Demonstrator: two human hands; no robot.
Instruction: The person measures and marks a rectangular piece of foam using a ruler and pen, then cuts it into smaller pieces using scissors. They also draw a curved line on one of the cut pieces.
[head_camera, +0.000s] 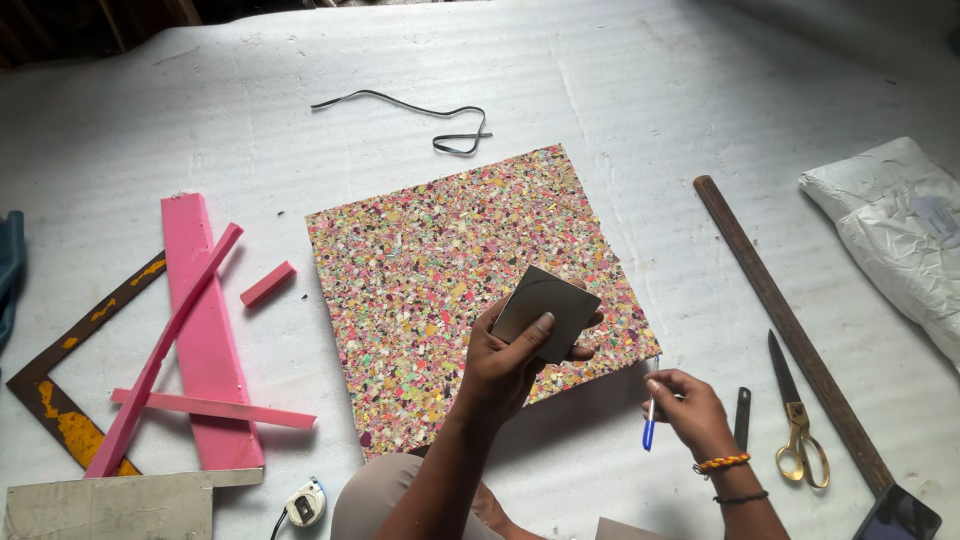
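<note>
My left hand (515, 360) grips a grey card (546, 305) flat over the speckled board's (450, 260) near-right corner, while my right hand (690, 405), just off that edge, pinches a pen (650, 425) pointing down.

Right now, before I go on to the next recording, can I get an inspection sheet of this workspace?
Surface: white padded sheet, wrinkled, covering the whole work area.
Job's things: speckled multicolour foam board lying flat; small grey square plate held over its near edge; blue pen.
Clutter: pink foam offcuts, rusty metal square, wooden stick, scissors, white plastic bag, tape measure.
Hands: left hand grips the plate; right hand holds the pen.
Cables: loose black strap beyond the board.
Surroundings: dark floor edge at top left; nothing else seen.
</note>
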